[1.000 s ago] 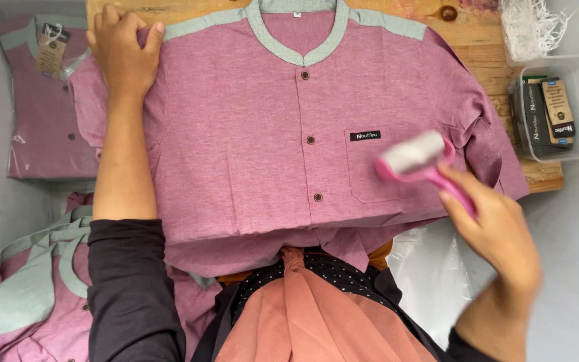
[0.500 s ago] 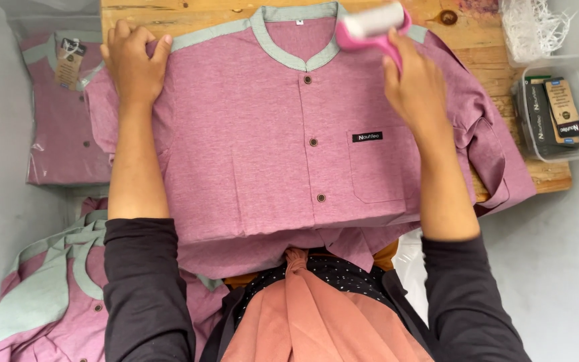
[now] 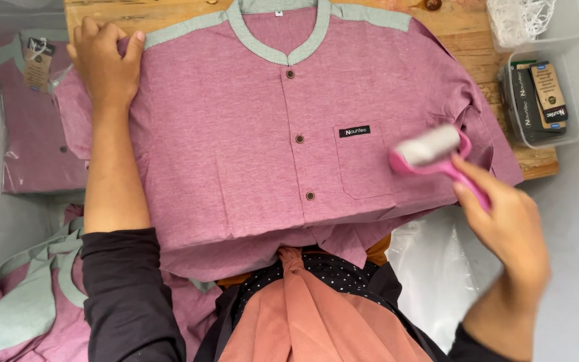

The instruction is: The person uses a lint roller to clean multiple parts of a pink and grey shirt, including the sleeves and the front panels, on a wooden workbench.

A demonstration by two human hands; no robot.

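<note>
A pink shirt (image 3: 236,134) with grey-green collar and shoulder trim lies front-up, folded, on a wooden table (image 3: 537,164). My left hand (image 3: 104,62) presses flat on its left shoulder. My right hand (image 3: 504,231) grips the pink handle of a lint roller (image 3: 430,151), whose white roll rests on the shirt just right of the chest pocket, near the folded right sleeve.
A bagged pink shirt (image 3: 25,114) lies at the left, and more pink shirts (image 3: 28,302) are piled at lower left. Clear plastic boxes at the right hold hang tags (image 3: 541,100) and white string (image 3: 524,20). A clear plastic bag (image 3: 430,268) lies below the table edge.
My right hand has swept the lint roller from the right shoulder near the collar down to the lower right side by the pocket. My left hand has stayed on the left shoulder.
</note>
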